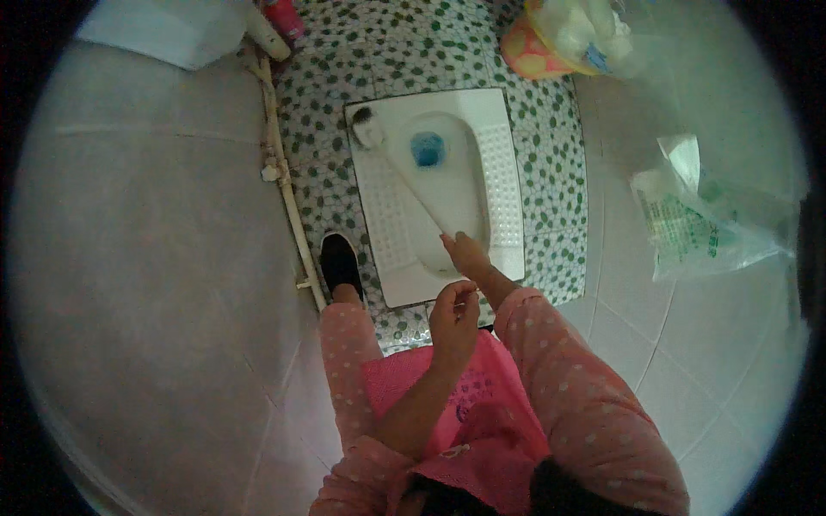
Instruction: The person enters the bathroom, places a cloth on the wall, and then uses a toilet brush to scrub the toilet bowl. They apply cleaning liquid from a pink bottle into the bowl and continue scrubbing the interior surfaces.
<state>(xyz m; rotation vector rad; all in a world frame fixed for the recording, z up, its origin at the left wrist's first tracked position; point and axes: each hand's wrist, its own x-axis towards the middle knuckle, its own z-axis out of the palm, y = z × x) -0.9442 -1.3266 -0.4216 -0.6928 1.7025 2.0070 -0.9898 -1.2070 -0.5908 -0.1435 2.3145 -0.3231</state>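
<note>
My right hand (468, 255) is closed around the end of a long white handle. The handle runs up and left across a white ceramic squat toilet (506, 193) to the head of a toilet brush (368, 129), which is over the toilet's upper left corner. The brush head is white with a dark patch. Blue water (427, 149) shows in the drain hole. My left hand (453, 319) is just below and left of the right one, in front of a pink apron (477, 393). Its fingers are curled, and whether they hold anything is unclear.
A pale pipe (293, 219) runs along the left wall, beside my black shoe (340, 261). A lined waste bin (532, 51) stands at the upper right. A printed plastic bag (690, 222) hangs by the right wall. A pink container (284, 18) is at the upper left.
</note>
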